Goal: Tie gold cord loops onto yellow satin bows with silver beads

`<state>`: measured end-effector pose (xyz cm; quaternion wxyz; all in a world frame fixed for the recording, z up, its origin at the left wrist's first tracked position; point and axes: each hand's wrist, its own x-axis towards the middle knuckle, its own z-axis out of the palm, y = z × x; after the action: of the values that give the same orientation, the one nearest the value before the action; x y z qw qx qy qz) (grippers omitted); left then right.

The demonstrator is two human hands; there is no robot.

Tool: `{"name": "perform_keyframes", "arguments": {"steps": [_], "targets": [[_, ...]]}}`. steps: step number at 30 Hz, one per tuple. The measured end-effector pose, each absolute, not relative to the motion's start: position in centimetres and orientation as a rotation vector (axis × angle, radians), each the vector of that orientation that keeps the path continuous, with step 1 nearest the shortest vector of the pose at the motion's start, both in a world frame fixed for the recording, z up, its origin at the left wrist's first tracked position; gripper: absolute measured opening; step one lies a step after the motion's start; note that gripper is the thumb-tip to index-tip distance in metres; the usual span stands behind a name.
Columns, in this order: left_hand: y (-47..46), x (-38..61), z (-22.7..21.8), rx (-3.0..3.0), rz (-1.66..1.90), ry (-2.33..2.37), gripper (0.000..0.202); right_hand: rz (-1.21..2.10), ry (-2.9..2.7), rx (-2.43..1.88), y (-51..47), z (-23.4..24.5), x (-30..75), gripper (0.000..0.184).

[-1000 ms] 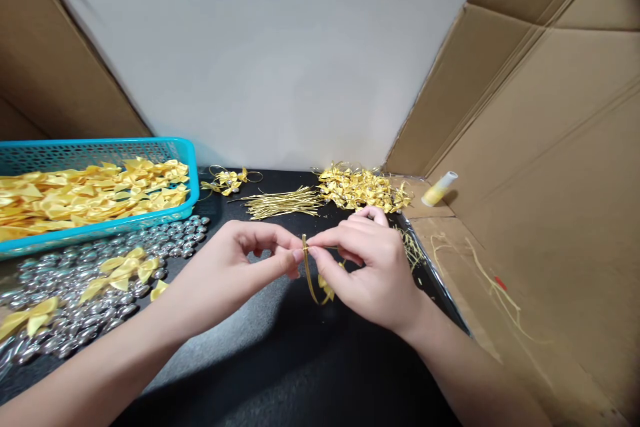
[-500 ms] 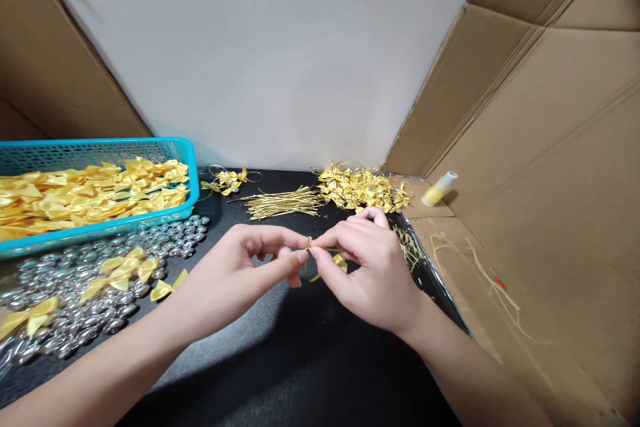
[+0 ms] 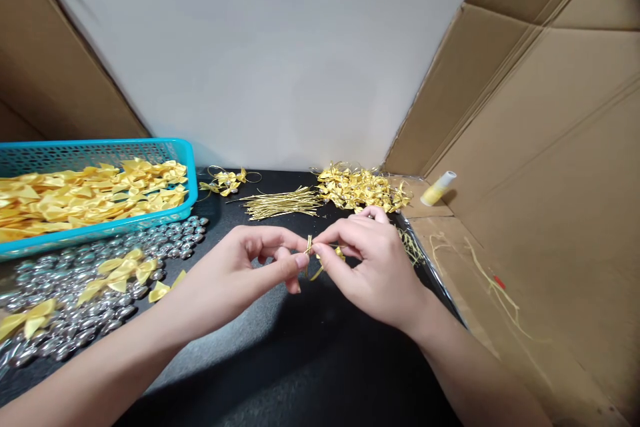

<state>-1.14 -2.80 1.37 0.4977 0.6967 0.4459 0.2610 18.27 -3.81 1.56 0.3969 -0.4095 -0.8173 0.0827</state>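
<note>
1. From my remote seat I see the black tabletop (image 3: 280, 367) stretch between both forearms to the bottom of the view. Its silvery right edge (image 3: 439, 280) slants down just past the right hand (image 3: 373, 263).
2. Left hand (image 3: 245, 253) and right hand meet over the tabletop; I read thumb and forefinger of each as pinched together on a short gold cord (image 3: 309, 243), tips nearly touching.
3. A yellow bow (image 3: 340, 253) peeks out beside the right fingers, mostly hidden; I cannot tell how it joins the cord.
4. Left side is crowded: a turquoise basket (image 3: 191, 177) of yellow bows (image 3: 100, 192), silver beads (image 3: 173, 232) spread in front of it, loose bows (image 3: 125, 270) lying on the beads. The left forearm passes close beside them.
5. Beyond the hands, I note a bundle of gold ties (image 3: 283, 203); to its right a heap of beaded bows (image 3: 357, 185), to its left a smaller cluster (image 3: 226, 180).
6. Tangled strands (image 3: 410, 247) lie between right hand and edge. Past it, a white-and-yellow tube (image 3: 439, 189) stands tilted on cardboard (image 3: 475, 230), near stray threads (image 3: 493, 283).
7. I see a pale grey panel (image 3: 280, 53) behind, brown cardboard walls (image 3: 565, 147) on both sides.
</note>
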Motion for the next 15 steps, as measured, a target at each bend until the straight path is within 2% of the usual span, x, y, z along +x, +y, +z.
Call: {"name": "perform_keyframes", "arguments": {"steps": [15], "targets": [[-2.57, -1.56, 1.03, 1.535, 0.527, 1.02, 0.038, 0.288, -2.063, -1.074, -3.64, 1.87, 18.51, 0.014]]}}
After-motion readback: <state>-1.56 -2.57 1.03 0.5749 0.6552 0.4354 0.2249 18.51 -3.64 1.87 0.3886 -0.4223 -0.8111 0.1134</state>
